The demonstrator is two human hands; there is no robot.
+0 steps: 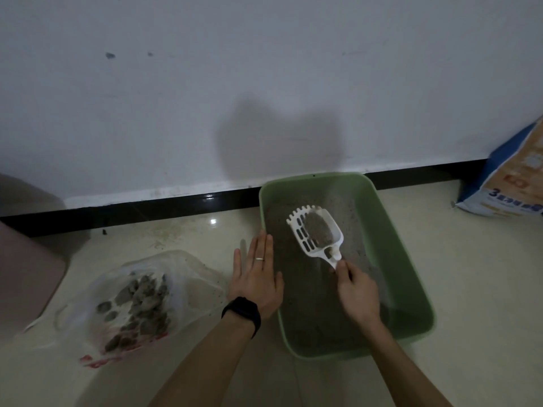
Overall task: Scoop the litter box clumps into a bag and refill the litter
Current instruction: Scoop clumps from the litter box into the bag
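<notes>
Green litter box [390,230] on the floor by the wall, a loaded scoop [316,230] over it.
A plastic bag [191,268] of grey clumps [141,304] lies to its left, and a litter sack [511,177] stands far right. The left hand [258,277] lies flat with straight fingers at the box's left rim. The right hand [357,292] grips the scoop's handle.

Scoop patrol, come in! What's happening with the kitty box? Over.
Left hand flat at the box rim. Right hand grips the scoop, loaded with litter, over the box. Bag with clumps to the left; only the left hand lies between.
</notes>
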